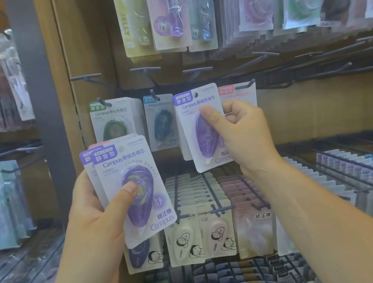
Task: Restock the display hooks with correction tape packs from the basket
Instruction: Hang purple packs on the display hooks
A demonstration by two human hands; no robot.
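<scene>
A person faces a shop display wall. The left hand (95,216) grips a fanned stack of purple correction tape packs (136,184), thumb pressed on the front blister. The right hand (244,133) pinches a single purple pack (198,125), held upright at the middle row of hooks, between a hanging blue pack (162,123) and a pink pack (238,92). Whether it sits on a hook is unclear.

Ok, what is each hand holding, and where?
The left hand holds a stack of purple packs, thumb on the front pack's blister. The right hand pinches one purple pack by its right side, thumb on the blister.
</scene>
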